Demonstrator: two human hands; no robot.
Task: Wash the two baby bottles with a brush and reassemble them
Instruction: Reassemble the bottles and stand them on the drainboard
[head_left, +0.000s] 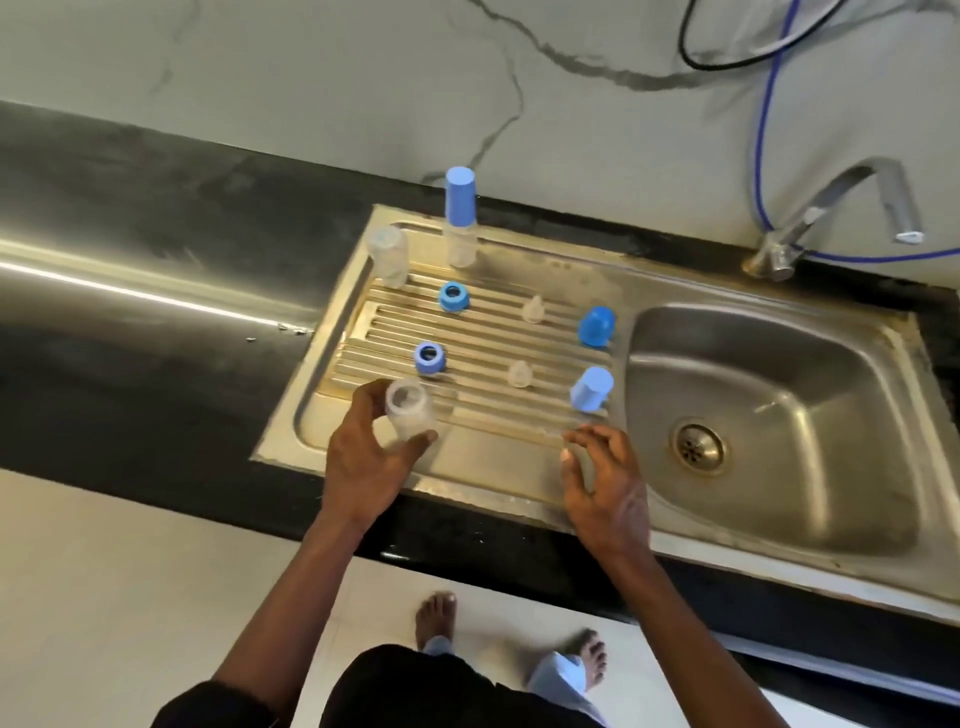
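1 clear bottle (410, 415), upright, mouth up, held by fingers of left hand (363, 462); right hand (608, 483) fingers spread wide.

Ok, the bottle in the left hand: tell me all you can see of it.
The clear bottle is a bare translucent plastic body, no ring, nipple or cap, its open mouth facing the camera. The left hand grips it, fingers and thumb curled round its sides, at the near left corner of the steel drainboard.

Left hand (363, 457), fingers (364, 401) curled round clear bottle (410, 413), right hand (608, 488) loose, fingers spread, both forearms extended
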